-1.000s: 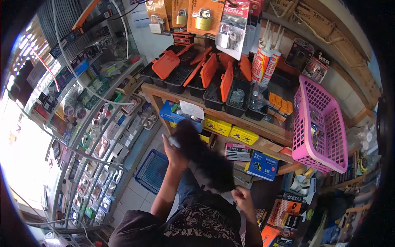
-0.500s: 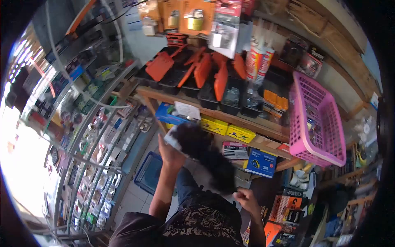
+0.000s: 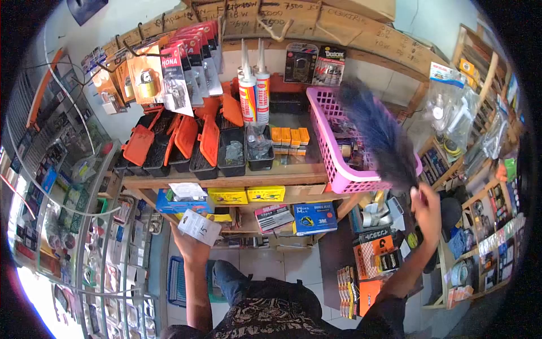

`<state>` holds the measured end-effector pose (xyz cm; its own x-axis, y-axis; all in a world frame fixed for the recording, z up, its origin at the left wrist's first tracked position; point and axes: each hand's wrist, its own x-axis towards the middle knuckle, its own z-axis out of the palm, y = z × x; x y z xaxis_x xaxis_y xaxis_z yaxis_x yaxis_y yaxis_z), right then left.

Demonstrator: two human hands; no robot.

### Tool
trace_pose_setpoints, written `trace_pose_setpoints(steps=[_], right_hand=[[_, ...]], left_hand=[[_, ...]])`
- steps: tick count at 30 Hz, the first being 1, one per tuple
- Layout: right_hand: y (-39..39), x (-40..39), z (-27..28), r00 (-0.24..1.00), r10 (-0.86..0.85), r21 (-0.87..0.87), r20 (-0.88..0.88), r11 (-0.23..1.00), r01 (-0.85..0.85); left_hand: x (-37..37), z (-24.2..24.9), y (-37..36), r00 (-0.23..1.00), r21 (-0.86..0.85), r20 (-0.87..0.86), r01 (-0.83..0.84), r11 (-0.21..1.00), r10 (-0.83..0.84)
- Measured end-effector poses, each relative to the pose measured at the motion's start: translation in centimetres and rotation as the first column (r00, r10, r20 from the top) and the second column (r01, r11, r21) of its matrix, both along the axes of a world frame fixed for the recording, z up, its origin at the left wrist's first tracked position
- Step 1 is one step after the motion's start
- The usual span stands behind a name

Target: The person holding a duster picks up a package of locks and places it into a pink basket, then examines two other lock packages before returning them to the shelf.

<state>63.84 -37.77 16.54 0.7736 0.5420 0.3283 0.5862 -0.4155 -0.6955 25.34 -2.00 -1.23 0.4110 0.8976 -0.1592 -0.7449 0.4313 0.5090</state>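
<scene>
My left hand (image 3: 193,250) grips a white card package (image 3: 200,227) with a handwritten number on it, held low before the shelf's lower level. At the right, my right hand (image 3: 427,213) is closed around the handle end of a dark feather duster (image 3: 379,133). Its feathers reach up and left across the pink plastic basket (image 3: 353,185), overlapping its contents and right side in this view. Small packaged goods lie inside the basket. Just beyond my left hand is a blue box (image 3: 175,205) with a paper on top.
Black bins (image 3: 204,168) with orange lids (image 3: 182,141) line the wooden shelf, beside two sealant tubes (image 3: 255,99) and small orange boxes (image 3: 289,137). Padlocks (image 3: 148,86) hang above. Glass display shelves (image 3: 107,248) stand left; a blue box (image 3: 314,218) sits below.
The duster has swung from in front of my body up and right, over the basket. My right hand has risen with it. The view has turned right, and the card in my left hand shows clearly.
</scene>
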Motion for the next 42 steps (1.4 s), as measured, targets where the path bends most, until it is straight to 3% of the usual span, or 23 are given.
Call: trace_pose_setpoints(steps=[1, 3, 5, 7, 9, 11, 12, 13, 15, 17, 19, 21, 23, 25, 27, 29, 31, 32, 34, 36, 37, 39, 42], right_hand=[[1.0, 1.6, 0.3, 0.992, -0.022, 0.004, 0.122, 1.0, 0.022], [3.3, 3.5, 2.8, 0.994, -0.035, -0.065, 0.099, 0.997, 0.041], [6.6, 5.1, 3.3, 0.906, -0.199, -0.219, 0.374, 0.93, 0.295], [9.0, 7.3, 2.6, 0.904, -0.15, -0.301, 0.4, 0.91, 0.284], [10.7, 9.7, 2.1, 0.897, -0.104, -0.381, 0.43, 0.88, 0.284], [12.1, 9.8, 1.9, 0.846, 0.019, -0.587, 0.532, 0.729, 0.353], [12.4, 8.5, 2.0, 0.808, -0.032, -0.43, 0.589, 0.834, 0.346], [13.3, 6.3, 3.0, 0.803, -0.016, -0.421, 0.595, 0.846, 0.329], [15.1, 1.9, 5.0, 0.776, -0.112, -0.208, 0.621, 0.931, 0.301], [16.6, -3.0, 6.4, 0.91, 0.156, -0.114, 0.385, 0.986, -0.121], [18.1, -7.4, 5.4, 0.79, 0.522, -0.095, 0.323, 0.848, -0.522], [19.3, -11.9, 4.4, 0.666, 0.746, -0.242, -0.012, 0.644, -0.725], [20.7, -14.4, 0.5, 0.433, 0.819, -0.34, 0.377, 0.557, -0.758], [21.6, -17.1, -0.2, 0.426, 0.822, -0.381, 0.376, 0.557, -0.738], [23.0, -18.2, -0.6, 0.414, 0.829, -0.426, 0.377, 0.552, -0.717], [25.1, -18.4, -0.2, 0.473, 0.781, -0.284, 0.407, 0.6, -0.748], [25.5, -19.0, 2.7, 0.454, 0.763, -0.284, 0.46, 0.611, -0.739], [25.9, -19.1, 3.8, 0.458, 0.733, -0.168, 0.503, 0.602, -0.78], [26.1, -19.6, 6.3, 0.466, 0.698, -0.05, 0.543, 0.581, -0.812], [26.4, -20.4, 8.9, 0.526, 0.71, 0.161, 0.469, 0.517, -0.841], [27.1, -20.3, 9.7, 0.526, 0.709, 0.163, 0.469, 0.516, -0.841], [29.0, -20.1, 10.9, 0.456, 0.788, 0.244, 0.414, 0.386, -0.89], [31.9, -19.7, 12.4, 0.42, 0.8, 0.261, 0.428, 0.335, -0.905]], left_hand=[[0.2, -0.4, 0.5, 0.997, 0.072, 0.051, 0.054, 0.996, -0.058], [1.7, 1.6, -1.2, 0.997, 0.067, -0.026, 0.069, 0.995, -0.068], [2.3, 2.5, -1.8, 0.99, 0.041, -0.01, 0.142, 0.989, -0.142], [2.0, 0.2, -1.0, 0.988, 0.082, 0.04, 0.142, 0.986, -0.146], [2.4, 0.4, -1.7, 0.932, 0.058, 0.212, 0.289, 0.956, -0.294], [2.2, 1.2, -2.6, 0.939, 0.029, 0.172, 0.298, 0.954, -0.298], [2.0, 1.8, -2.8, 0.938, -0.013, 0.127, 0.325, 0.945, -0.321], [1.9, 2.2, -3.0, 0.945, -0.003, 0.132, 0.301, 0.954, -0.298], [1.8, 2.6, -3.4, 0.947, -0.033, 0.051, 0.32, 0.947, -0.318], [1.7, 1.7, -3.2, 0.948, 0.001, 0.037, 0.317, 0.949, -0.316], [2.0, 2.7, -3.3, 0.935, 0.06, -0.027, 0.356, 0.933, -0.355], [2.6, 6.1, -4.5, 0.944, 0.1, -0.086, 0.325, 0.94, -0.317], [3.4, 8.3, -4.7, 0.943, 0.134, -0.157, 0.314, 0.94, -0.293], [4.2, 9.6, -4.0, 0.942, 0.213, -0.088, 0.336, 0.918, -0.324], [4.9, 10.2, -2.8, 0.958, 0.409, -0.25, 0.233, 0.882, -0.137], [5.1, 14.8, -3.2, 0.954, 0.36, -0.286, 0.195, 0.913, -0.091], [5.2, 16.9, -2.2, 0.907, 0.752, -0.374, 0.172, 0.636, 0.196], [4.9, 18.7, -1.8, 0.907, 0.756, -0.369, 0.166, 0.633, 0.203], [3.8, 22.5, -1.7, 0.883, 0.878, -0.303, 0.114, 0.465, 0.357], [3.0, 25.2, -1.8, 0.84, 0.901, -0.345, 0.17, 0.4, 0.419], [2.8, 26.3, -1.6, 0.79, 0.911, -0.381, 0.232, 0.341, 0.481], [3.0, 28.1, -1.0, 0.851, 0.902, -0.337, 0.17, 0.396, 0.403], [3.1, 29.4, 0.5, 0.757, 0.926, -0.341, 0.169, 0.337, 0.558]])
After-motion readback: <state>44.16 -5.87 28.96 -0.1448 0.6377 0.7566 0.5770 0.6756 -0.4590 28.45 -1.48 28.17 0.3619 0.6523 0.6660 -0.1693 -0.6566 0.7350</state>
